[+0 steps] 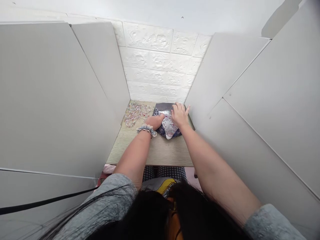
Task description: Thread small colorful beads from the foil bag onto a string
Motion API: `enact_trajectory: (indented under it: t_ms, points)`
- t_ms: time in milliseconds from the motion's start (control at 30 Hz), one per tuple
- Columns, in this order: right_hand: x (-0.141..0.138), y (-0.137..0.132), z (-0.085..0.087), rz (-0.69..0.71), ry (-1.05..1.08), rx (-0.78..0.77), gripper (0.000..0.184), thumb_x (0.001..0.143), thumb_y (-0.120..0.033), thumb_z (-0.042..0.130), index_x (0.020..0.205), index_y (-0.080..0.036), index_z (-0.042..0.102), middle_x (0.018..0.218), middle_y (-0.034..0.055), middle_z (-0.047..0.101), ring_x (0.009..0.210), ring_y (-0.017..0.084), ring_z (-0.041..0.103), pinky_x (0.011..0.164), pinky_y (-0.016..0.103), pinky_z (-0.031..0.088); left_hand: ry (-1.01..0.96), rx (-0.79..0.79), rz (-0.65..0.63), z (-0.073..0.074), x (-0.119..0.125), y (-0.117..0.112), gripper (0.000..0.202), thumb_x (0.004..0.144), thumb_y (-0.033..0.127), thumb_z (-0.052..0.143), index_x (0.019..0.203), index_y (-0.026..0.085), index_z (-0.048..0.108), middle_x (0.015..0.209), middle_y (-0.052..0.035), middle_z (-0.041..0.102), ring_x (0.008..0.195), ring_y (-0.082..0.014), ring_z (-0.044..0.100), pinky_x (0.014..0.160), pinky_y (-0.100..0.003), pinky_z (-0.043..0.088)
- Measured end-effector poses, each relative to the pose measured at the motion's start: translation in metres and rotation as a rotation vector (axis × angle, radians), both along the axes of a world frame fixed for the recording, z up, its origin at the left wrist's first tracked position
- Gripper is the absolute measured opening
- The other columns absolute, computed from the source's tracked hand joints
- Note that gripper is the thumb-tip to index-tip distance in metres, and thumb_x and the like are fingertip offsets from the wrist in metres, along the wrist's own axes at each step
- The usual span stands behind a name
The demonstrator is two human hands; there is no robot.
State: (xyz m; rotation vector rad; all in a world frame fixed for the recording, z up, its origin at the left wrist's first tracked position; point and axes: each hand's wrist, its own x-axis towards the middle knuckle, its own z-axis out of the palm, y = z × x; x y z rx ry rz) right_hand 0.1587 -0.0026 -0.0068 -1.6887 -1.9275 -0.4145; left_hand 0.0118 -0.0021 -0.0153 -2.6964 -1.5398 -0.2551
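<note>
A dark purple glittery pouch (165, 108) lies on the small wooden table (160, 151), with a pale sparkly patch (168, 128) at its near end. My right hand (179, 114) rests flat on the pouch, fingers spread, so it is open. My left hand (155, 120) sits at the pouch's left edge with its fingers curled against it; what they grip, if anything, is hidden. A grey scrunchie and a bracelet (147, 130) circle my left wrist.
A heap of small pink and silver beads or chains (136, 113) lies on the table's far left. Tall white panels (62, 100) wall the table on both sides, and a white brick-pattern wall (157, 66) closes the back. A black cord (45, 201) crosses the lower left.
</note>
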Motion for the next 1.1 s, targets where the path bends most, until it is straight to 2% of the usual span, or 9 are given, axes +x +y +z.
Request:
enact_trajectory:
  t_ms: [167,333,467,600,800,933,1000,1100]
  points:
    - [0.010,-0.009,-0.002,0.079,-0.174,0.047,0.029,0.085,-0.024,0.030,0.108,-0.019,0.046,0.127,0.0077,0.040,0.114,0.022,0.033,0.099,0.052,0.000,0.022,0.054,-0.013,0.004,0.000,-0.004,0.029,0.086,0.026,0.022,0.102,0.015,0.045,0.086,-0.0116,0.061,0.078,-0.0224,0.059,0.065,-0.032,0.042]
    - [0.013,-0.013,0.003,0.094,-0.211,0.070,0.032,0.084,-0.026,0.032,0.113,-0.021,0.044,0.133,0.0070,0.033,0.116,0.023,0.031,0.099,0.052,0.001,0.033,0.068,-0.015,0.006,0.000,-0.012,0.030,0.087,0.027,0.022,0.103,0.015,0.044,0.086,-0.0111,0.061,0.078,-0.0211,0.059,0.064,-0.030,0.041]
    - [0.011,-0.013,0.004,0.025,-0.115,0.097,0.034,0.083,-0.027,0.033,0.115,-0.021,0.043,0.135,0.0072,0.029,0.119,0.023,0.028,0.099,0.053,0.001,0.049,0.024,0.008,0.005,-0.004,-0.019,0.031,0.087,0.029,0.021,0.103,0.015,0.044,0.084,-0.0108,0.061,0.077,-0.0198,0.059,0.064,-0.028,0.040]
    - [0.000,-0.012,0.010,-0.088,0.080,0.157,0.035,0.083,-0.027,0.032,0.115,-0.020,0.041,0.135,0.0086,0.027,0.118,0.024,0.028,0.097,0.055,0.004,-0.022,0.024,0.052,0.003,-0.006,-0.024,0.034,0.087,0.033,0.020,0.101,0.016,0.046,0.081,-0.0108,0.062,0.074,-0.0190,0.059,0.061,-0.027,0.038]
    - [-0.011,-0.006,0.025,-0.151,0.410,0.315,0.038,0.080,-0.024,0.028,0.116,-0.016,0.036,0.133,0.0129,0.026,0.121,0.023,0.025,0.096,0.056,0.006,-0.300,0.087,0.193,0.003,-0.009,-0.031,0.044,0.087,0.039,0.012,0.093,0.018,0.050,0.063,-0.0050,0.057,0.052,-0.0146,0.051,0.045,-0.023,0.027]
    - [-0.018,-0.003,0.035,-0.224,0.703,0.442,0.041,0.077,-0.021,0.027,0.117,-0.015,0.030,0.131,0.0154,0.027,0.123,0.023,0.021,0.096,0.057,0.008,-0.599,0.113,0.223,0.008,-0.007,-0.039,0.038,0.087,0.037,0.017,0.086,0.017,0.050,0.056,-0.0013,0.049,0.048,-0.0123,0.044,0.046,-0.022,0.026]
    - [-0.023,-0.006,0.041,-0.207,0.790,0.509,0.041,0.077,-0.021,0.027,0.117,-0.015,0.029,0.129,0.0154,0.027,0.124,0.022,0.020,0.097,0.056,0.009,-0.780,0.144,0.253,0.011,-0.005,-0.046,0.033,0.086,0.036,0.021,0.082,0.018,0.048,0.056,0.0001,0.046,0.050,-0.0113,0.043,0.050,-0.022,0.029]
    - [-0.025,-0.016,0.054,-0.095,0.847,0.612,0.042,0.078,-0.021,0.027,0.119,-0.015,0.024,0.128,0.0143,0.025,0.123,0.022,0.021,0.099,0.052,0.014,-0.973,0.147,0.240,0.012,-0.002,-0.060,0.029,0.086,0.035,0.025,0.075,0.018,0.046,0.059,0.0010,0.045,0.053,-0.0099,0.042,0.054,-0.021,0.032]
